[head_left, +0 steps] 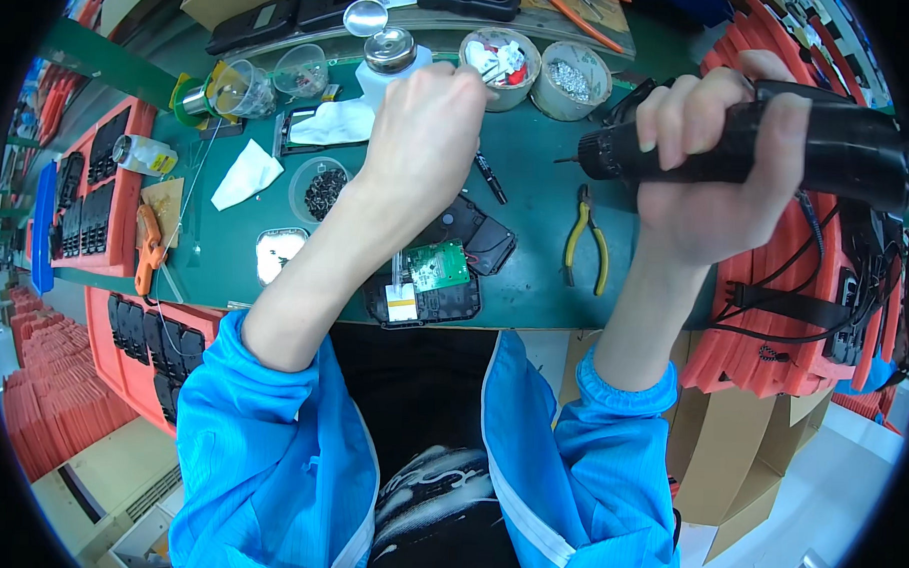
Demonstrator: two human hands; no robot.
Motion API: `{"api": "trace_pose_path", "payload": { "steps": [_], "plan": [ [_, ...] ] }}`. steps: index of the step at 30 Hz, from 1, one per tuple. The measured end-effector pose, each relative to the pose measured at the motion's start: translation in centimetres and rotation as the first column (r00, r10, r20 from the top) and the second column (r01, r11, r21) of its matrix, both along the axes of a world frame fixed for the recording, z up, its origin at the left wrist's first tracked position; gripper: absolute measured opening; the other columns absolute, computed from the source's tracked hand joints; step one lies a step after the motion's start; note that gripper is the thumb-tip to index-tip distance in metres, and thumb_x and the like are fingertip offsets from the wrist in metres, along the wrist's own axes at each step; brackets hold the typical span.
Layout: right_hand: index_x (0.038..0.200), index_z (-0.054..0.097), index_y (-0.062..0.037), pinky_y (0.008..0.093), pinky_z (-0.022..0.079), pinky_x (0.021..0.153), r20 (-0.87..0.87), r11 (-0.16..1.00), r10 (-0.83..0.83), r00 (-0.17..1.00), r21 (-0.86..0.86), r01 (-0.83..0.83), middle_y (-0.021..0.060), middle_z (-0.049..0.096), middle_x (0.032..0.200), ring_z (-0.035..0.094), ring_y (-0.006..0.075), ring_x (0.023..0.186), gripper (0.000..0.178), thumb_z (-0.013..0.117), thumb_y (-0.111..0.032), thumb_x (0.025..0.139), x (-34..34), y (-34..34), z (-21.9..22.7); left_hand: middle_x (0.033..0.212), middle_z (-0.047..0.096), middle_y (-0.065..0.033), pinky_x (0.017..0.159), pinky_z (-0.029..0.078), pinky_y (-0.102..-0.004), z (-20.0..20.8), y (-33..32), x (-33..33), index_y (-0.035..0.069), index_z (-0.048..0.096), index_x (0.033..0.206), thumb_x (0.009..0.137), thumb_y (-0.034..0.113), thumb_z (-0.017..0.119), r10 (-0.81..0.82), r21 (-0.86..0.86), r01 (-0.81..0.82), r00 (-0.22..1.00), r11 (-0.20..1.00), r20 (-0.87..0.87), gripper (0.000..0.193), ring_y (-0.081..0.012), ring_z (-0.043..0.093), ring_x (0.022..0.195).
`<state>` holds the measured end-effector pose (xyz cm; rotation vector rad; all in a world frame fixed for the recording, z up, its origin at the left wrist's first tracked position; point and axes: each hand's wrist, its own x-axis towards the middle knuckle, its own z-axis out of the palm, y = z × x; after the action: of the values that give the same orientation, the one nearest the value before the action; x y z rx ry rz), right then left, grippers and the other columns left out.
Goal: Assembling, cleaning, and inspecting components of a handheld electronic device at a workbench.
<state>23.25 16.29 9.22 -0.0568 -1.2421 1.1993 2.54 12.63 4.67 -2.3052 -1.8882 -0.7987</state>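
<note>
My right hand is wrapped round a black electric screwdriver, held up over the right side of the bench with its bit toward the left. My left hand is raised over the middle, fingers curled closed; what they hold, if anything, is hidden. Just past it stands a white bottle with a metal pump top, its lid up. Below my left forearm, at the near edge, lies an opened black device housing with a green circuit board. A black marker pen lies right of my left wrist.
Yellow-handled cutters lie at right centre. A cup of black screws and a white dish sit left. Two round tubs stand at the back. An orange glue gun is far left; red trays and cables are right.
</note>
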Motion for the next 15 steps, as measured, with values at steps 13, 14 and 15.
{"api": "trace_pose_path", "payload": {
  "steps": [13,14,15],
  "plan": [
    [0.129,0.06,0.0066,0.0295,0.05,0.065,0.32,0.524,-0.85,0.419,0.426,0.738,0.0079,0.067,0.086,0.062,0.0124,0.072,0.035,0.065,-0.018,0.106,-2.6,1.5,-7.8,0.083,0.071,-0.0196,0.061,0.053,-0.0404,1.7,-9.0,-1.4,-0.003,0.066,0.107,0.103,0.006,0.061,0.294,-0.416,-0.038,0.766,0.909,0.572,0.012,-0.0341,0.073,0.075],
    [0.129,0.06,0.0066,0.0295,0.05,0.065,0.338,0.543,-0.837,0.43,0.425,0.724,0.0079,0.067,0.086,0.062,0.0124,0.072,0.035,0.065,-0.018,0.106,-3.1,-0.6,-7.3,0.085,0.072,-0.0195,0.06,0.053,-0.0395,1.6,-9.8,-1.6,-0.002,0.065,0.115,0.102,0.005,0.059,0.274,-0.357,-0.048,0.736,0.933,0.619,0.016,-0.0334,0.073,0.075],
    [0.122,0.063,0.0059,0.0253,0.049,0.07,0.423,0.653,-0.727,0.541,0.182,0.736,0.0082,0.068,0.091,0.062,0.0102,0.08,0.03,0.069,-0.017,0.103,-3.3,-4.2,-6.2,0.087,0.072,-0.0193,0.059,0.052,-0.0387,1.2,-10.3,-2.0,-0.001,0.065,0.123,0.102,0.004,0.058,0.247,-0.293,-0.059,0.708,0.954,0.662,0.022,-0.0326,0.073,0.076]
  ]
}}
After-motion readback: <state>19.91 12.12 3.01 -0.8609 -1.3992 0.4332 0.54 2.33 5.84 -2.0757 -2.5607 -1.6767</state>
